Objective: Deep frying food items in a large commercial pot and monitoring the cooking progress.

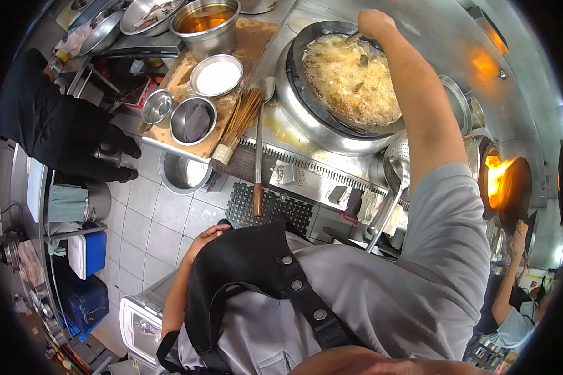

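My right hand reaches over the far side of a large black wok. It grips the handle of a cooking utensil whose other end is hidden in the wok. Bubbling, foaming oil fills the wok, with a few dark pieces at its surface. The wok sits in a round steel burner ring. Low at my waist, my left hand is beside the black apron. The apron hides part of it, so whether it holds anything is unclear.
A bamboo wok brush and a long-handled wok spatula lie left of the wok. Steel bowls and a pot of amber liquid stand on the board. At right, flames rise beside another person's wok. A person in black bends at left.
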Action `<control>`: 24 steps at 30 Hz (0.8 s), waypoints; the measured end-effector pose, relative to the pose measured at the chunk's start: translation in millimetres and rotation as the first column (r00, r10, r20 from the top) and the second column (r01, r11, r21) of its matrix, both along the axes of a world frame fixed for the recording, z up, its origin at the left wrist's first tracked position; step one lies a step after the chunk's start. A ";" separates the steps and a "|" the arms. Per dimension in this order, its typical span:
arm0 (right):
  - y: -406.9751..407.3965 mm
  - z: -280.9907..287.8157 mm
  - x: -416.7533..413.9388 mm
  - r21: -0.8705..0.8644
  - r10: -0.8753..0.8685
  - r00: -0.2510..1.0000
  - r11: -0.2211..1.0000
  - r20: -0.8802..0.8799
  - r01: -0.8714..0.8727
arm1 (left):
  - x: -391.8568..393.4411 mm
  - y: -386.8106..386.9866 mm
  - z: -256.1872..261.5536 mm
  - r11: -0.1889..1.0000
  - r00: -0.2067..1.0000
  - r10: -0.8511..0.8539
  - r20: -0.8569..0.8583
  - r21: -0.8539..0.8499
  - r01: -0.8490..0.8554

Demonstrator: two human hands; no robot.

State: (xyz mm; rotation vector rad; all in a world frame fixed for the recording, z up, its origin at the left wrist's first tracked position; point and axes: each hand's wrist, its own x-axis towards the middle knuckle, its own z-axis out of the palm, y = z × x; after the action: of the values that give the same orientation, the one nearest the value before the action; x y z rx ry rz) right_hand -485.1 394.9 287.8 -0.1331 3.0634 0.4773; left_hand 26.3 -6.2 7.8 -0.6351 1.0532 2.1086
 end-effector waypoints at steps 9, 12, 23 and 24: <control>24.2 43.1 53.2 0.082 0.080 0.991 0.994 -0.108 -0.072 | -13.9 1.6 -5.2 0.998 0.998 -0.056 -0.035 0.011 0.057; 35.6 45.7 67.3 0.053 -0.010 0.976 0.998 -0.217 0.022 | -23.8 3.5 -6.8 0.994 0.994 -0.106 -0.035 0.019 0.107; 74.6 14.2 112.4 -0.105 0.061 0.973 0.991 -0.222 -0.086 | -42.0 15.8 1.5 0.971 0.989 -0.137 -0.057 0.191 0.146; 72.9 11.0 120.0 -0.127 0.053 0.971 0.988 -0.234 -0.085 | -43.2 15.8 -0.2 0.969 0.987 -0.156 -0.049 0.185 0.162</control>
State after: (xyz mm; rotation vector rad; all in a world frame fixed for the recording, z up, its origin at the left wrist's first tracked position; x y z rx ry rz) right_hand -365.0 467.8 298.8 -0.2028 3.3287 0.3057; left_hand -16.9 9.6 7.6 -0.4095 0.8787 2.0539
